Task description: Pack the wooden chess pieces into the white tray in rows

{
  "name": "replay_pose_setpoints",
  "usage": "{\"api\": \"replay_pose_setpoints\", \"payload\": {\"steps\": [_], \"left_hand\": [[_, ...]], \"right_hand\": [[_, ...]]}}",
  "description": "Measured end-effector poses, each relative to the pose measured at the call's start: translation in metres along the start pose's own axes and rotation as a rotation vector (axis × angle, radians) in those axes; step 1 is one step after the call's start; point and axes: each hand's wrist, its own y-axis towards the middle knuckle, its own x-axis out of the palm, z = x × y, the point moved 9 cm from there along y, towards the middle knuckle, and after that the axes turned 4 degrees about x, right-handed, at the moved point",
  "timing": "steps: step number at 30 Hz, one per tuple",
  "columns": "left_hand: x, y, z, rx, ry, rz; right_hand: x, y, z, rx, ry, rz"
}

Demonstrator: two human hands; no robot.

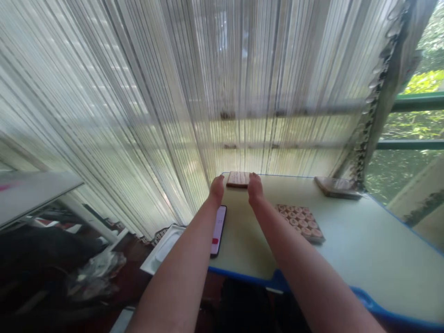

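At the table's far edge lies a small flat block, brownish with a pale patterned top. My left hand is beside its left end, with a narrow gap seeming to show between them. On the opposite side, my right hand is up against the block's right end. The fingers of both hands are small, blurred and partly hidden, so their grip is unclear. A phone with a lit screen lies under my left forearm. Beside my right forearm is a flat square piece with rows of round wooden-looking discs.
Another flat brown stack lies at the table's far right, near the curtain. The pale table has a blue edge. Left of it are a white tray, a clear plastic bag and a white-topped table.
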Motion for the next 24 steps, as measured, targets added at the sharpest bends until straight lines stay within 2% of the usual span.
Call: {"api": "replay_pose_setpoints", "payload": {"steps": [4, 8, 13, 17, 21, 24], "left_hand": [[0.006, 0.01, -0.02, -0.061, 0.099, -0.142], [0.015, 0.029, -0.029, -0.057, 0.174, -0.176], [0.034, 0.05, -0.037, -0.053, 0.276, -0.242], [0.031, 0.063, -0.04, -0.024, 0.271, -0.191], [0.026, 0.067, -0.051, -0.059, 0.281, -0.16], [0.026, 0.062, -0.055, -0.094, 0.312, -0.125]], "right_hand": [[0.006, 0.006, 0.033, 0.228, -0.02, 0.154], [0.012, 0.004, 0.035, 0.195, -0.072, 0.237], [0.018, 0.008, 0.031, 0.131, -0.131, 0.237], [0.009, 0.012, 0.038, 0.193, -0.124, 0.293], [-0.002, 0.016, 0.041, 0.176, -0.18, 0.363], [0.001, 0.02, 0.042, 0.159, -0.217, 0.316]]}}
